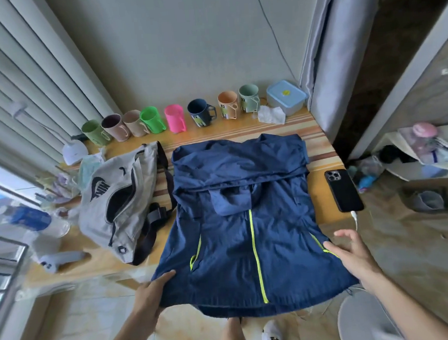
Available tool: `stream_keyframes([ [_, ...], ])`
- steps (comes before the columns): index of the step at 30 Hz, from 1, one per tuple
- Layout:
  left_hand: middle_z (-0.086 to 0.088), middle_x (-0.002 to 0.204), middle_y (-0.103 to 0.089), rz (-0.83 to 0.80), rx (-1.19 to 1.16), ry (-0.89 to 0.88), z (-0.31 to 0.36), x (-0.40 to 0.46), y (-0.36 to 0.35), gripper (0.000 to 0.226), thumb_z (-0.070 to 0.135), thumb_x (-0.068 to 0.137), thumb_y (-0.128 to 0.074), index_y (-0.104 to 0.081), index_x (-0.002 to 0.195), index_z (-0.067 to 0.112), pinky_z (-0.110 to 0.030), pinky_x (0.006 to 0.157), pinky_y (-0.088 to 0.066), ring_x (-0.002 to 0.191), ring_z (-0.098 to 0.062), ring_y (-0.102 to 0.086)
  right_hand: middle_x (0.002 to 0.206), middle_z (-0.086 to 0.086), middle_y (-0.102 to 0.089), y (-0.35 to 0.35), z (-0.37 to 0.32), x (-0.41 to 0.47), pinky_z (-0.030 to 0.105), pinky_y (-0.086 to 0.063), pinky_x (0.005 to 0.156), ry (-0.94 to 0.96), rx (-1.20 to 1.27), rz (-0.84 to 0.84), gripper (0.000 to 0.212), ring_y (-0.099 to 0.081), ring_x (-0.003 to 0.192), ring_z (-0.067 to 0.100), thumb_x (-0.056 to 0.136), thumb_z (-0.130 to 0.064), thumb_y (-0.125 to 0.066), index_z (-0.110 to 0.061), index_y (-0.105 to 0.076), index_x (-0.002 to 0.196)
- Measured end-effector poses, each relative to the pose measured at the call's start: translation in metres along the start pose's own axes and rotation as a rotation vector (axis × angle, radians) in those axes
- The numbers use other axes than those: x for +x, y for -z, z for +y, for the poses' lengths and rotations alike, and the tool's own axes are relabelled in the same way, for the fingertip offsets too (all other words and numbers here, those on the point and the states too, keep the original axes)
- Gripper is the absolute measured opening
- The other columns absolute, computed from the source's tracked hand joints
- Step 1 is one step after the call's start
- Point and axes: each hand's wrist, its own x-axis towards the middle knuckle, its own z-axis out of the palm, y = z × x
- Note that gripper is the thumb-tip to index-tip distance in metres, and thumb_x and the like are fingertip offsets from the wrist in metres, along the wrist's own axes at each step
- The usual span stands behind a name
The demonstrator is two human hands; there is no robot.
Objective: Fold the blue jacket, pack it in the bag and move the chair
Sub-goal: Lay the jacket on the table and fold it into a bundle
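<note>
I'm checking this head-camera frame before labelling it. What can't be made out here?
- Round white chair seat: cut off by the bottom edge; its legs cannot be seen.
- Grey fabric bag: its dark zip opening hides the inside.
- Left hand: fingers tucked under the navy blue jacket hem.
- Jacket sleeves: folded out of sight.
- Clutter at the left edge: blurred.

The jacket (pixel 244 222) lies on the table (pixel 323 188), its hem hanging over the near edge. Left of the jacket – touching it – lies the bag (pixel 118 205); right of it lies a phone (pixel 343 190) (apart from the cloth). Behind the jacket – a row of cups (pixel 170 117) along the wall.
</note>
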Motion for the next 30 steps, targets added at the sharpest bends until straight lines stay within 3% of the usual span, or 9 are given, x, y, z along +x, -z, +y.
stream_keyframes([
  [5, -0.025, 0.107, -0.076, -0.088, -0.063, -0.070, 0.030, -0.019, -0.004, 0.032, 0.003, 0.085, -0.073, -0.069, 0.115, -0.004, -0.042, 0.080, -0.059, 0.102, -0.043, -0.071, 0.073, 0.010, -0.056, 0.018, -0.030, 0.009, 0.017, -0.039, 0.040, -0.063, 0.138, -0.099, 0.015, -0.049, 0.049, 0.013, 0.086, 0.009, -0.069, -0.003, -0.060, 0.087],
  [9, -0.033, 0.113, -0.070, -0.118, -0.057, -0.116, 0.060, -0.014, -0.014, 0.030, 0.002, 0.090, -0.066, -0.061, 0.118, -0.010, -0.033, 0.057, -0.059, 0.081, -0.035, -0.070, 0.081, 0.011, -0.065, 0.020, -0.068, 0.028, 0.019, -0.057, 0.052, -0.050, 0.273, -0.034, 0.016, -0.064, 0.063, 0.018, 0.087, 0.006, -0.070, -0.005, -0.063, 0.097],
  [12, -0.027, 0.099, -0.066, -0.152, -0.078, -0.176, 0.083, -0.009, -0.030, 0.027, -0.001, 0.093, -0.062, -0.053, 0.118, -0.006, -0.029, 0.046, -0.057, 0.068, -0.029, -0.067, 0.092, 0.009, -0.071, -0.012, -0.053, 0.038, 0.038, -0.062, 0.072, -0.143, -0.083, -0.094, 0.027, -0.071, 0.086, 0.027, 0.082, -0.021, -0.082, -0.014, -0.063, 0.100],
  [14, -0.017, 0.089, -0.070, -0.186, -0.109, -0.206, 0.095, -0.006, -0.044, 0.024, -0.006, 0.095, -0.057, -0.053, 0.112, 0.011, -0.029, 0.044, -0.056, 0.065, -0.027, -0.068, 0.094, 0.005, -0.064, -0.044, -0.031, 0.038, 0.038, -0.058, 0.077, -0.242, -0.189, -0.191, 0.031, -0.066, 0.094, 0.026, 0.081, -0.026, -0.080, -0.014, -0.058, 0.100],
  [16, -0.017, 0.089, -0.073, -0.276, -0.116, -0.196, 0.110, -0.003, -0.059, 0.027, -0.008, 0.097, -0.050, -0.060, 0.105, 0.015, -0.030, 0.047, -0.057, 0.068, -0.028, -0.070, 0.094, -0.002, -0.053, -0.073, -0.019, 0.039, 0.027, -0.047, 0.068, -0.217, -0.199, -0.232, 0.028, -0.056, 0.091, 0.022, 0.088, -0.019, -0.073, -0.015, -0.050, 0.104],
  [19, -0.033, 0.106, -0.069, -0.390, -0.092, -0.147, 0.138, 0.012, -0.079, 0.033, -0.003, 0.100, -0.044, -0.075, 0.101, 0.006, -0.029, 0.056, -0.055, 0.085, -0.033, -0.069, 0.096, 0.005, -0.060, -0.105, -0.011, 0.051, 0.018, -0.042, 0.066, -0.085, -0.185, -0.296, 0.018, -0.055, 0.090, 0.023, 0.087, 0.004, -0.066, -0.006, -0.057, 0.099],
  [23, -0.021, 0.113, -0.075, -0.420, -0.133, -0.059, 0.178, 0.040, -0.108, 0.033, -0.004, 0.100, -0.043, -0.072, 0.115, 0.000, -0.026, 0.072, -0.060, 0.095, -0.025, -0.075, 0.081, 0.008, -0.068, -0.105, -0.018, 0.065, 0.014, -0.045, 0.058, -0.216, -0.175, -0.325, 0.023, -0.061, 0.074, 0.020, 0.083, 0.014, -0.066, -0.008, -0.071, 0.079],
  [27, -0.020, 0.116, -0.074, -0.421, -0.231, 0.009, 0.228, 0.077, -0.131, 0.027, 0.001, 0.098, -0.052, -0.067, 0.119, -0.006, -0.035, 0.088, -0.061, 0.102, -0.027, -0.074, 0.089, 0.017, -0.070, -0.065, -0.068, 0.085, 0.030, -0.052, 0.058, -0.502, -0.098, -0.484, 0.017, -0.065, 0.073, 0.026, 0.092, 0.008, -0.060, -0.001, -0.070, 0.103],
  [30, -0.021, 0.115, -0.074, -0.408, -0.371, 0.048, 0.263, 0.110, -0.141, 0.034, 0.000, 0.085, -0.065, -0.063, 0.117, -0.013, -0.033, 0.076, -0.065, 0.099, -0.028, -0.076, 0.105, 0.019, -0.074, -0.033, -0.119, 0.132, 0.035, -0.051, 0.075, -0.491, 0.094, -0.339, 0.018, -0.067, 0.090, 0.029, 0.089, 0.000, -0.068, -0.002, -0.073, 0.106],
])
